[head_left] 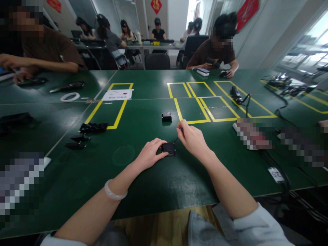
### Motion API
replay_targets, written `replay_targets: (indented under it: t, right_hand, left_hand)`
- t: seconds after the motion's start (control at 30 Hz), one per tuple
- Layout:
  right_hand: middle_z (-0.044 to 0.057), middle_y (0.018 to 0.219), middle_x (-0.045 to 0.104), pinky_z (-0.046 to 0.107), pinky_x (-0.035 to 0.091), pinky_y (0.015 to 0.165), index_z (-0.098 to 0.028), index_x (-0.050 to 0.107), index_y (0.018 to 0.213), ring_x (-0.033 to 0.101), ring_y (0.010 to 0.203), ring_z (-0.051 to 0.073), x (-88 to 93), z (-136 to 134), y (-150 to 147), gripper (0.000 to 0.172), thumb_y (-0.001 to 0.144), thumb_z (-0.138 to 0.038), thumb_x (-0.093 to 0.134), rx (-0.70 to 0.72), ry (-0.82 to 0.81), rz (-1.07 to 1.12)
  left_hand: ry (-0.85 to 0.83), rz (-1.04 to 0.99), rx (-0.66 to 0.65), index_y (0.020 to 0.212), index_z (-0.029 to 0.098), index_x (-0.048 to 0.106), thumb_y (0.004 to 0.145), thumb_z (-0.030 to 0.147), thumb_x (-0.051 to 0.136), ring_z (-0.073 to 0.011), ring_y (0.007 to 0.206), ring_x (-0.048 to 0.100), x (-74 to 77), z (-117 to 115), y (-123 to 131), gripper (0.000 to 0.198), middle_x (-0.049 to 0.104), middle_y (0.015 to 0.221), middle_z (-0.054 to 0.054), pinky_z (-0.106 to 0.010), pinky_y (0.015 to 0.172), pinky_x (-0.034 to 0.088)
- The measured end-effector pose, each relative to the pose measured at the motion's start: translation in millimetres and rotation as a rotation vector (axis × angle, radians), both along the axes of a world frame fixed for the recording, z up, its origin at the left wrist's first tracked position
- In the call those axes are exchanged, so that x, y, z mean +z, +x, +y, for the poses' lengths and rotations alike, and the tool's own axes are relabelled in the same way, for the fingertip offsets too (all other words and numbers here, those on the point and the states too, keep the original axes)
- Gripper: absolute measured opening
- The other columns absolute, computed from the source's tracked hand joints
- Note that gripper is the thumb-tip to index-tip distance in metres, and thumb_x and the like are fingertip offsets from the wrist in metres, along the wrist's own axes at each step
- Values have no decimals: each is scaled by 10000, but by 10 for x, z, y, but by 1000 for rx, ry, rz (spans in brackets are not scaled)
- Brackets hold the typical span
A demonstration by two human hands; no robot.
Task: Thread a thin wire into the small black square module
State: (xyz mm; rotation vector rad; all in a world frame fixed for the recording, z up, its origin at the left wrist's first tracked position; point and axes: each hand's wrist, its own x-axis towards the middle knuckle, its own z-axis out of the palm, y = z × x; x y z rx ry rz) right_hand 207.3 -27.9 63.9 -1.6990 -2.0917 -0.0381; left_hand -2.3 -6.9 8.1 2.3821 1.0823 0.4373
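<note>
My left hand (151,152) grips a small black rectangular block (168,149) from its left side and presses it on the green table. Its thumb lies along the near edge and the fingers along the far left corner. My right hand (191,137) is closed in a pinch on a thin dark rod-like tool (176,140). The tool's shaft slants down to the block's far right corner, where small shiny pins stick out. What kind of tool it is, I cannot make out, as the fingers cover its upper part. A similar black block (166,117) stands farther back.
Several black parts (93,127) lie at the left beside a yellow tape outline. Behind them are a white tape roll (70,97) and a paper sheet (118,94). At right lie a black device (236,94) and cables (284,102). Co-workers sit across the table (146,191).
</note>
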Motion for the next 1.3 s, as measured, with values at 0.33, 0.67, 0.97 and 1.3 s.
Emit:
replay_targets:
  t: [0.33,0.67,0.97,1.3]
  right_hand:
    - [21,758,665,264,321,626,-203,528,965,595,673,164,5,-22,-16,264,979,-378,331,11,30,-26]
    - [19,751,658,262,326,638,-205,530,955,581,676,162,-6,-49,-21,235,967,-357,351,46,56,-5]
    - [19,776,656,252,340,642,-193,508,1025,599,680,157,-25,-48,9,193,953,-275,349,31,41,28]
    - [16,784,664,250,334,624,-205,509,1005,603,676,152,-3,-53,-18,191,959,-283,341,40,7,28]
  left_hand:
    - [20,26,2,1172,218,566,889,417,591,-235,1004,583,1,-8,5,347,596,1121,-60,-367,874,437]
    - [18,1,-1,1163,218,579,887,424,580,-238,995,582,0,-9,5,345,601,1115,-67,-366,869,444]
    - [4,9,4,1157,221,579,887,411,585,-233,980,588,15,-10,9,331,600,1109,-60,-366,867,445]
    - [4,-3,-1,1154,219,583,878,403,597,-230,983,590,-3,-1,5,332,602,1115,-64,-365,872,452]
